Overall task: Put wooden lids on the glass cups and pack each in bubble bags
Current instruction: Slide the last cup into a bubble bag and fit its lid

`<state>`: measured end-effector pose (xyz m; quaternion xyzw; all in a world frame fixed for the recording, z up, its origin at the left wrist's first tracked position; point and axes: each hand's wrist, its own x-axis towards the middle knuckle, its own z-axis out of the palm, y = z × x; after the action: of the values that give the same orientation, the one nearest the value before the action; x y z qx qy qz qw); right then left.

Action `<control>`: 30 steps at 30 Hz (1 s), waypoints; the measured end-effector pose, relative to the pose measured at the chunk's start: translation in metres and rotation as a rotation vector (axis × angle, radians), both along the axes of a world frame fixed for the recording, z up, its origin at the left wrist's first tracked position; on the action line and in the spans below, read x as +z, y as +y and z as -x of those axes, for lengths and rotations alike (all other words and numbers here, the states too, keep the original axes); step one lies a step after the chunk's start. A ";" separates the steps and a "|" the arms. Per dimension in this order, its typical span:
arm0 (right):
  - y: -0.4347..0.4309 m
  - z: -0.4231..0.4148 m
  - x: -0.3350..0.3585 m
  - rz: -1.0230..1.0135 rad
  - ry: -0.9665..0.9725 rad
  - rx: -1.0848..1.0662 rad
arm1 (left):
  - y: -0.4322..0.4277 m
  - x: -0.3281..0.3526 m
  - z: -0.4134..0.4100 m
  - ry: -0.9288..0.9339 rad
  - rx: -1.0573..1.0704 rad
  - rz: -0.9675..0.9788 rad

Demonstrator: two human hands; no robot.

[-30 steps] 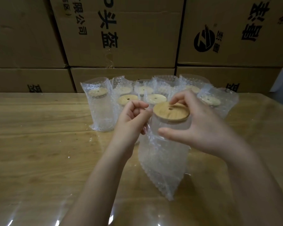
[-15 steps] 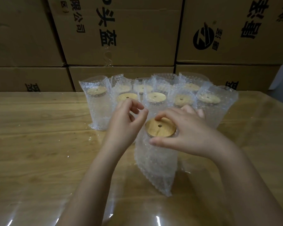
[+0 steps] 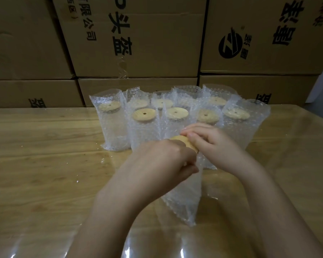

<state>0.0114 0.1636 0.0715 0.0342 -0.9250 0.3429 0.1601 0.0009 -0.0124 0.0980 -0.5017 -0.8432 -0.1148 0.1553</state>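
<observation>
near centre of the table (image 3: 45, 164): bubble bag (image 3: 185, 200) stands tilted, its bottom corner pointing near-right. the wooden lid (image 3: 184, 143) shows only as a sliver at the bag mouth, between the two hands. the cup under it is hidden by bag and hands.
left hand (image 3: 162, 159): curled over the near side of the mouth, thumb and fingers pinching the bag edge.
right hand (image 3: 213, 146): fingers curled over the lid's far-right rim, tips on its top.
just behind: packed cups (image 3: 144, 127), lidded, upright in their bags. cardboard boxes (image 3: 138, 43) are stacked along the far edge.
</observation>
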 end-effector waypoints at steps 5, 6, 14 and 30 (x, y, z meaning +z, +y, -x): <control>0.009 -0.012 0.015 0.229 0.174 -0.093 | -0.030 0.013 0.011 -0.038 -0.024 -0.182; 0.011 -0.015 0.018 0.231 0.201 -0.095 | -0.036 0.014 0.016 -0.028 -0.016 -0.247; 0.014 -0.028 0.028 -0.027 0.170 -0.070 | -0.049 0.006 0.039 -0.025 0.139 -0.423; 0.018 -0.019 0.018 -0.192 0.066 -0.053 | -0.055 -0.005 0.052 -0.243 0.306 -0.265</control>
<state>0.0302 0.1815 0.0892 0.0363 -0.9484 0.2470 0.1952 -0.0513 -0.0672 0.0932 -0.3256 -0.8996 -0.2592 0.1327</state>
